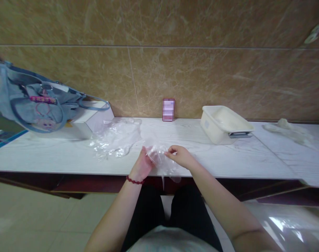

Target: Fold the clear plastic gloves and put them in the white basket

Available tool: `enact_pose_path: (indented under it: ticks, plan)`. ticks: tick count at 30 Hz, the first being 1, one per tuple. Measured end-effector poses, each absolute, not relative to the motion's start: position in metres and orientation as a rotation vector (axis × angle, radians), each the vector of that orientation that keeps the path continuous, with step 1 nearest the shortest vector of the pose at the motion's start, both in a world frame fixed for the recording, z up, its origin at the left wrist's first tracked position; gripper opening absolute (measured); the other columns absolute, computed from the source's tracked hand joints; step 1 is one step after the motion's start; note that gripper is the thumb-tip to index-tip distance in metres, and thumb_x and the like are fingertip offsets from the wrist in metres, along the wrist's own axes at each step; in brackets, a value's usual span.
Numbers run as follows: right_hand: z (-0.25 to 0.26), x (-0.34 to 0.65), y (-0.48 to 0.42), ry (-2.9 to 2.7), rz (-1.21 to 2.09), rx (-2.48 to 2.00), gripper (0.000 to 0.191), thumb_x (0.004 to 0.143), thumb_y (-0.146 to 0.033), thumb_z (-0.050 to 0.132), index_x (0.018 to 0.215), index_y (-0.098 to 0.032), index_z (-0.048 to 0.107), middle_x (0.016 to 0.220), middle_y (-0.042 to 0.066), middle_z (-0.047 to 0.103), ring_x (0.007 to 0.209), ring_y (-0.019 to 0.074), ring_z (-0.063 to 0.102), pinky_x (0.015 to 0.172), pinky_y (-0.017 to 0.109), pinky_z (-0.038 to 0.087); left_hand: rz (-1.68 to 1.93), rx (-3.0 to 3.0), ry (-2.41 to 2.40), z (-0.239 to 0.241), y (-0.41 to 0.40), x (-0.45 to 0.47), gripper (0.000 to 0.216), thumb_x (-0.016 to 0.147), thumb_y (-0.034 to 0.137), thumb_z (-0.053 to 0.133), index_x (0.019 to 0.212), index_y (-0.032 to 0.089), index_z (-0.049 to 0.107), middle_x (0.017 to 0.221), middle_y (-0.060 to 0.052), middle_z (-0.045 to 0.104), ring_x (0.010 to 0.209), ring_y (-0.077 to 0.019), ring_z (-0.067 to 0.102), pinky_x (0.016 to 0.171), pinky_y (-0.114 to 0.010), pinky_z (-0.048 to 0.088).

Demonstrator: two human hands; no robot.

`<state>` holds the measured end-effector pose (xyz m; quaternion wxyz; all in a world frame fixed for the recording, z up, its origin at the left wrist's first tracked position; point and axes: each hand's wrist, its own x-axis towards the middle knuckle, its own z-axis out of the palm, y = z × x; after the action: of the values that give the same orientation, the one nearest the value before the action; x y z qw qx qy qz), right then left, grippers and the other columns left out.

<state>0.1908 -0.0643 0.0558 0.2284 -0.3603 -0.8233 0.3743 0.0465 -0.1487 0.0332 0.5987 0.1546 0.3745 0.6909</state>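
My left hand (143,163) and my right hand (180,156) meet over the front edge of the white table (227,159). Both pinch a thin clear plastic glove (161,161) between them, with fingers closed on its upper edge. The glove hangs down a little past the table edge. A red bead bracelet circles my left wrist. A loose heap of clear plastic gloves (116,137) lies just left of my left hand.
A white plastic tub (223,124) stands at the right rear. A small pink box (168,109) leans on the tiled wall. A blue bag (35,101) rests on a white box at the left. More crumpled plastic (289,128) lies far right.
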Motion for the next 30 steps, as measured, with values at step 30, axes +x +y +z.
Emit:
enact_pose_path:
  ticks: [30]
  plan:
    - [0.087, 0.199, -0.063, -1.836, 1.139, -0.988, 0.020, 0.079, -0.035, 0.044, 0.087, -0.020, 0.055, 0.089, 0.005, 0.062, 0.081, 0.0159, 0.058, 0.045, 0.021, 0.048, 1.705, 0.790, 1.089, 0.062, -0.129, 0.056, 0.023, 0.059, 0.023, 0.068, 0.079, 0.015, 0.060, 0.065, 0.002, 0.058, 0.062, -0.0070, 0.054, 0.068, -0.023, 0.043]
